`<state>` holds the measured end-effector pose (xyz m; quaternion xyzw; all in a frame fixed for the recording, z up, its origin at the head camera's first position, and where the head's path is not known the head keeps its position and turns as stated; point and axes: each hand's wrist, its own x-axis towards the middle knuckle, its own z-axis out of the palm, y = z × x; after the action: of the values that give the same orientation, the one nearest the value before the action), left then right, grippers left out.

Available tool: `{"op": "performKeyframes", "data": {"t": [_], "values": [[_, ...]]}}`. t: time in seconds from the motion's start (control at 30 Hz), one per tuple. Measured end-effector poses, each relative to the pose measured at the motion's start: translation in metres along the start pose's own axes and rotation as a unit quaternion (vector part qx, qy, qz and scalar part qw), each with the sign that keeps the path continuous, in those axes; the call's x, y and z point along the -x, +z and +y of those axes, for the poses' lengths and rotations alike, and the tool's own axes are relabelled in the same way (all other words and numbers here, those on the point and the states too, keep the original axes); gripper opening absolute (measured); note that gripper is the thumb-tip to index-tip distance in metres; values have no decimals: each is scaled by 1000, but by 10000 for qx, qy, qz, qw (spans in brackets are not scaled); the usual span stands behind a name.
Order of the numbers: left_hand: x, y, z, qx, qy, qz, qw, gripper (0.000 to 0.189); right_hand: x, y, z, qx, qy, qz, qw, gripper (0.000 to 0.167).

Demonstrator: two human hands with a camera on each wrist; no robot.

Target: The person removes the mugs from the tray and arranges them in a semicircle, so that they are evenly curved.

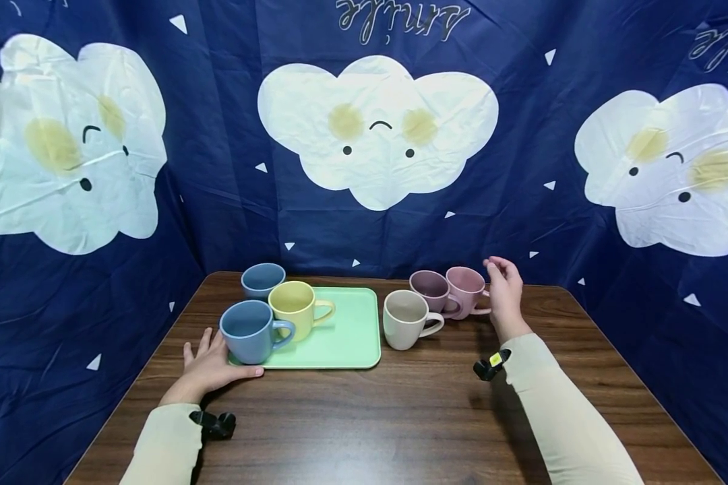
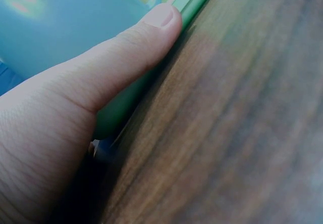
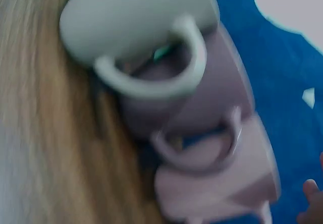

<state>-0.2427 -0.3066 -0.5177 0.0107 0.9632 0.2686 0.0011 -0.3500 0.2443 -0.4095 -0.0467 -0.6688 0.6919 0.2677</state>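
My left hand (image 1: 209, 367) is at the front left corner of a mint green tray (image 1: 354, 333), fingers spread along its left side. The thumb (image 2: 136, 45) lies straight along the front rim, close by a blue mug (image 1: 247, 337). A yellow mug (image 1: 292, 313) with its handle to the right stands on the tray, and another blue mug (image 1: 263, 281) is behind it at the back left corner. My right hand (image 1: 507, 296), loosely bent and holding nothing, hovers just right of a pink mug (image 1: 464, 296), near its handle.
Right of the tray stand a cream mug (image 1: 402, 327) and a purple mug (image 1: 427, 288), clustered with the pink one, handles pointing right. All rest on a brown wooden table (image 1: 364, 424). A dark blue curtain (image 1: 364, 236) with clouds hangs behind and at both sides.
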Motion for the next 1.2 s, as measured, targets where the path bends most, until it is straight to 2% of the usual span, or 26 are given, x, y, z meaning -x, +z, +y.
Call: {"op": "performKeyframes", "data": {"t": [0.2, 0.47, 0.63, 0.9, 1.03, 1.2], "values": [[-6, 5, -9, 85, 101, 116, 9998, 142, 17, 34, -27, -425, -469, -407, 9972, 26], [-7, 6, -8, 82, 92, 102, 9999, 141, 45, 74, -46, -671, -579, -915, 9919, 26], [-5, 5, -6, 119, 82, 55, 9999, 139, 58, 97, -49, -990, -674, -1137, 9863, 26], [-8, 8, -9, 42, 35, 24, 10000, 141, 89, 132, -49, -905, -711, -1585, 9806, 27], [-5, 4, -5, 11, -8, -49, 10000, 139, 105, 149, -45, -933, -718, -1812, 9764, 27], [1, -3, 2, -80, -55, -125, 9999, 136, 122, 169, -31, -965, -534, -2061, 9723, 28]]}}
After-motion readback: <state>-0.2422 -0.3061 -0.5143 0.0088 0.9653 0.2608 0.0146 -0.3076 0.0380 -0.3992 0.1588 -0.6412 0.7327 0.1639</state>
